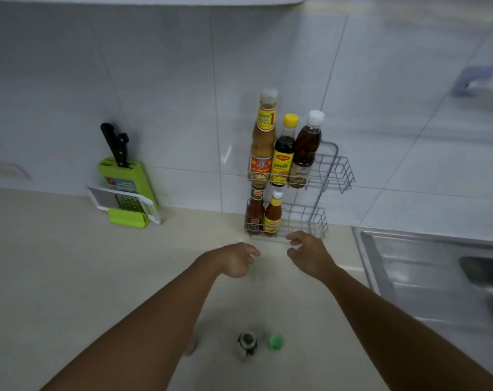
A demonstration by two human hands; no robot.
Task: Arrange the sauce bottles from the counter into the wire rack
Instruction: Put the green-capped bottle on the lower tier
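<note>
Hovering empty, loosely curled — 2 hands (273,256) near wire rack (318,218) front edge.

Premises were a home kitchen: tiled wall (160,80), steel sink (425,266) at right, knife block (126,179) left, sauce rack (332,170) centre.
</note>
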